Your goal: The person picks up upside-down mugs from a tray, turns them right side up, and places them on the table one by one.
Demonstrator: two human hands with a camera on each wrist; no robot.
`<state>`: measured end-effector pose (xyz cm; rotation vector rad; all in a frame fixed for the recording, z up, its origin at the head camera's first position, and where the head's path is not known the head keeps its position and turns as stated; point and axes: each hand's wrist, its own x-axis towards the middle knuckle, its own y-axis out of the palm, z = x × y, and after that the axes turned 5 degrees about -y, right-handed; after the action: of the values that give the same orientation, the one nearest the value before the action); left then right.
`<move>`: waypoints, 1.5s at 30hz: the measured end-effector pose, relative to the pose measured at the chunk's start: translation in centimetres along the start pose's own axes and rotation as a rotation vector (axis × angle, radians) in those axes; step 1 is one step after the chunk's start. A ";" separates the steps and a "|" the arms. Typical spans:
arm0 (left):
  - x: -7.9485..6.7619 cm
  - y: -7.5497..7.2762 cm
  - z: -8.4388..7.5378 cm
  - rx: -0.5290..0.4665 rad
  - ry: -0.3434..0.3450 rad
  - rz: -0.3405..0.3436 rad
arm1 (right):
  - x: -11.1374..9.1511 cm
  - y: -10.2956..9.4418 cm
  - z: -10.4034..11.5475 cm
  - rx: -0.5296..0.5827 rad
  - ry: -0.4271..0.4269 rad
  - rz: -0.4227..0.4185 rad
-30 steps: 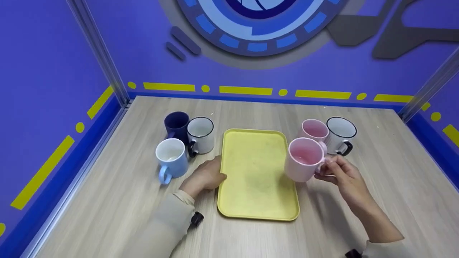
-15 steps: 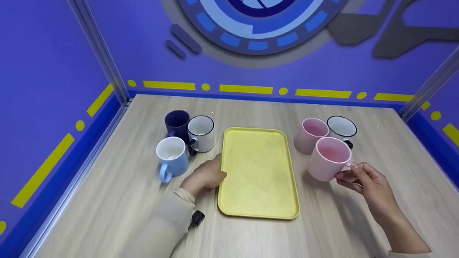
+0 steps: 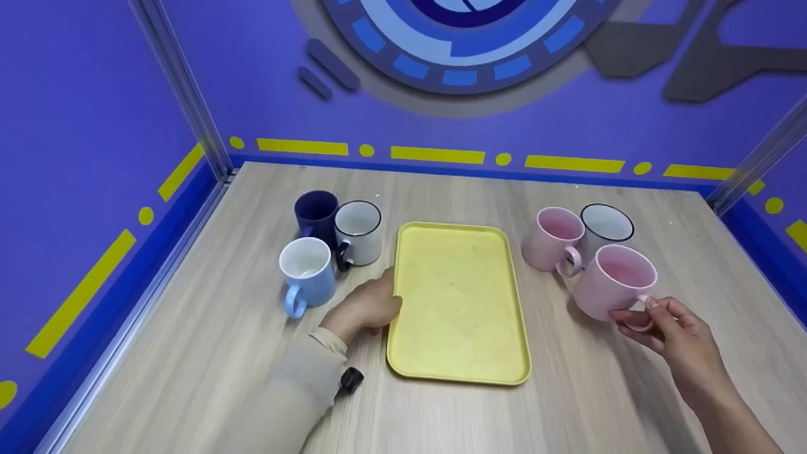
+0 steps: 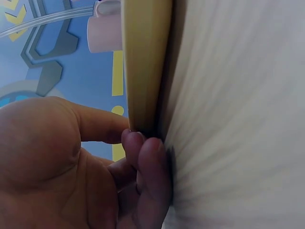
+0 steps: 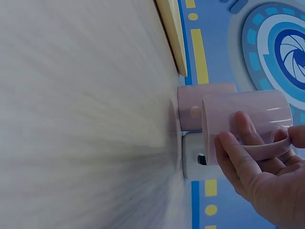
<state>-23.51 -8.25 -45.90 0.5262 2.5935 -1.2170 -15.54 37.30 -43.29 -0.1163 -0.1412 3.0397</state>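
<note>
With thumb and fingers, my right hand (image 3: 690, 350) grips the handle of a pink mug (image 3: 596, 295), held upright over the table at the right. The right wrist view shows a gap between the bottom of this pink mug (image 5: 228, 114) and the tabletop. My left hand (image 3: 367, 304) pinches the left edge of a yellow rectangular tray (image 3: 460, 302), thumb at the rim. In the left wrist view, curled fingertips (image 4: 152, 152) sit at the underside of the tray's edge (image 4: 145, 67). Nothing stands on the tray.
Behind the held mug stand another pink mug (image 3: 541, 249) and a white mug (image 3: 608, 224) with a black rim. Left of the tray cluster a dark blue mug (image 3: 315, 217), a black-rimmed white mug (image 3: 364, 243) and a light blue mug (image 3: 317, 284). Blue panels (image 3: 441, 132) enclose the table.
My right hand has carried the pink mug rightward, from beside the tray's right edge to in front of the black-rimmed white mug. The left hand and tray have stayed put.
</note>
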 end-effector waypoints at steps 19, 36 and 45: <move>0.3 0.1 -0.2 0.023 -0.017 -0.012 | 0.8 0.0 -1.5 0.015 0.000 -0.003; 0.3 0.0 -0.3 0.061 -0.011 -0.024 | 0.7 1.3 -1.8 -0.051 0.045 0.051; 0.2 0.0 -0.2 0.047 -0.024 -0.021 | 0.7 1.6 -2.0 -0.089 0.034 0.081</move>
<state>-23.65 -8.05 -45.88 0.4912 2.5624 -1.2860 -16.18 35.91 -45.51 -0.1852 -0.2752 3.1099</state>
